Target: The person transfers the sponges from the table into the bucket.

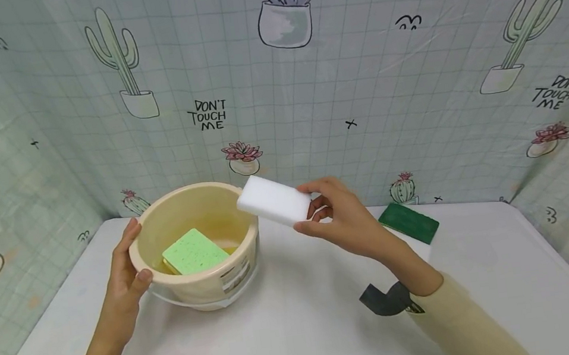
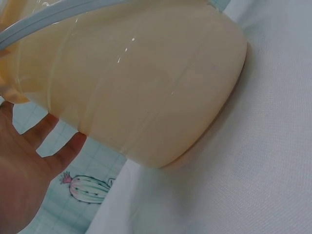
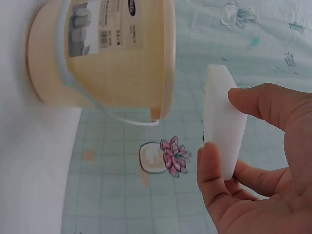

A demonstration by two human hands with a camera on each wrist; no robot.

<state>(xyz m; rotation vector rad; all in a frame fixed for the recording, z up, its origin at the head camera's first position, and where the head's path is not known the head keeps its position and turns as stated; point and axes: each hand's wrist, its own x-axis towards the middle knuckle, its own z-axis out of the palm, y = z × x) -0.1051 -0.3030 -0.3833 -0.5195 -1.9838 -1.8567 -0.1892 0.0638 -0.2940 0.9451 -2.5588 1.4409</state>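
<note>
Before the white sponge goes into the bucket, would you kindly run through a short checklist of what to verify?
1. Right hand pinches the white sponge firmly: ok.
2. Left hand steadies the bucket at its rim: ok.
3. Sponge is over the bucket's opening: not ok, it hangs at the right rim.
4. Room inside beside the green sponge: ok.
5. Water in the bucket: cannot tell.
6. Dark green pad lies clear of the path: ok.

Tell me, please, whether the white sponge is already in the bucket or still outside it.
Outside. The right hand pinches the white sponge in the air by the bucket's rim; only the green sponge lies inside.
</note>
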